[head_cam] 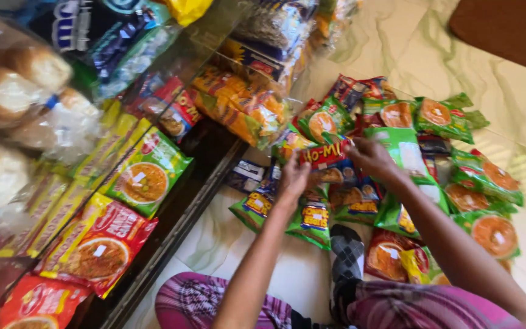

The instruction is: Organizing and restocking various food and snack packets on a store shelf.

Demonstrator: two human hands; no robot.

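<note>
Red packet [326, 155]: a red noodle packet is sitting at the centre of the frame, held up between both hands above the pile on the floor.
Left hand [293, 178]: it is reaching in from the lower middle, and its fingers [300, 163] are closing narrowly on the packet's left end.
Right hand [371, 158]: it is coming in from the lower right, with its fingers curling round the packet's right end, just beside a green packet [404, 151].
Pile of packets [458, 158]: green, red and blue snack and noodle packets are lying spread over the pale floor [518, 91] across the centre and right of the frame, many overlapping.
Blue and yellow packets [351, 198]: these are lying directly under the two hands, touching the pile's green ones.
Shelf [181, 207]: a dark rack is running along the left of the frame, carrying a green noodle packet [147, 173] and a red noodle packet [100, 244] below it.
Bread bags [19, 85]: clear bags of buns are hanging blurred in the upper left.
Legs [202, 301]: pink patterned trousers and a checked sock [347, 253] are showing at the bottom edge.
Brown mat [512, 27]: it is lying at the upper right corner.
</note>
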